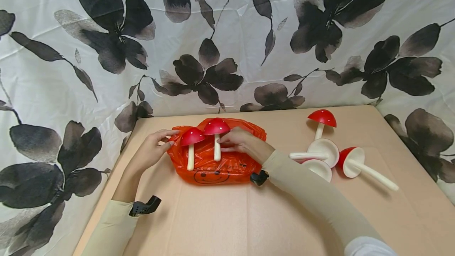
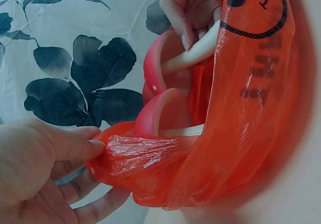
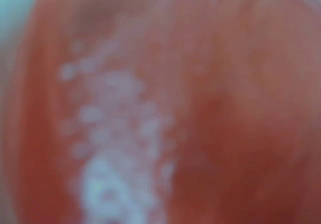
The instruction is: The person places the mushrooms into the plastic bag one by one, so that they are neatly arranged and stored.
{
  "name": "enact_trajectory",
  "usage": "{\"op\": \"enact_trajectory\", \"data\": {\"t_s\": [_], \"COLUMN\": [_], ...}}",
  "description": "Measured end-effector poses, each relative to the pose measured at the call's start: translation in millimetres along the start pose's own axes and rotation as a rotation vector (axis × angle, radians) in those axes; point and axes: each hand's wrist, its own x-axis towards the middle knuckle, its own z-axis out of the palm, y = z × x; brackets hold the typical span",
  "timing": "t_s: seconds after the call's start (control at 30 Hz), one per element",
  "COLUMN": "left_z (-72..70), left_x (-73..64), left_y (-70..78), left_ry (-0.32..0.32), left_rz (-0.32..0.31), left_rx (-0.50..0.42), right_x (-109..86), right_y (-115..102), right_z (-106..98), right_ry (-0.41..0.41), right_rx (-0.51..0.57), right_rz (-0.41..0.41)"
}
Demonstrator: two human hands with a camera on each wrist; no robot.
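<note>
An orange-red plastic bag [image 1: 185, 171] with a printed smiley face lies near the back of the table. My left hand [image 1: 153, 149] pinches the bag's left edge between thumb and fingers; the left wrist view shows this hand [image 2: 45, 169] close up. Two toy mushrooms with red caps and white stems are at the bag's opening. My right hand [image 1: 243, 142] holds the farther-right toy mushroom [image 1: 217, 127] by its stem. Just left of it stands the other toy mushroom [image 1: 192, 137], its stem partly behind the bag in the left wrist view. Blurred bag plastic [image 3: 210, 108] fills the right wrist view.
On the right of the table [image 1: 213, 224] several more toy mushrooms lie in a loose group. One red-capped mushroom [image 1: 322, 118] is at the back, another mushroom [image 1: 369, 173] points its stem rightward. A flower-print cloth [image 1: 249, 42] hangs behind the table.
</note>
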Motion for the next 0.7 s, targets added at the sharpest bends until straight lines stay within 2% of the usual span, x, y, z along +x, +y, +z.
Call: {"op": "enact_trajectory", "data": {"t_s": [0.3,0.7], "left_z": [-0.3,-1.5], "left_x": [-0.5,-1.8], "left_y": [-1.3,-3.9], "left_ry": [-0.014,-0.008], "left_rz": [-0.008,0.003], "left_rx": [-0.012,0.0], "right_x": [-0.2,-6.0], "right_y": [2.8,1.1], "right_z": [-5.9,-13.3], "right_ry": [0.014,-0.059], "right_rx": [-0.083,-0.111], "right_rz": [0.016,0.024]}}
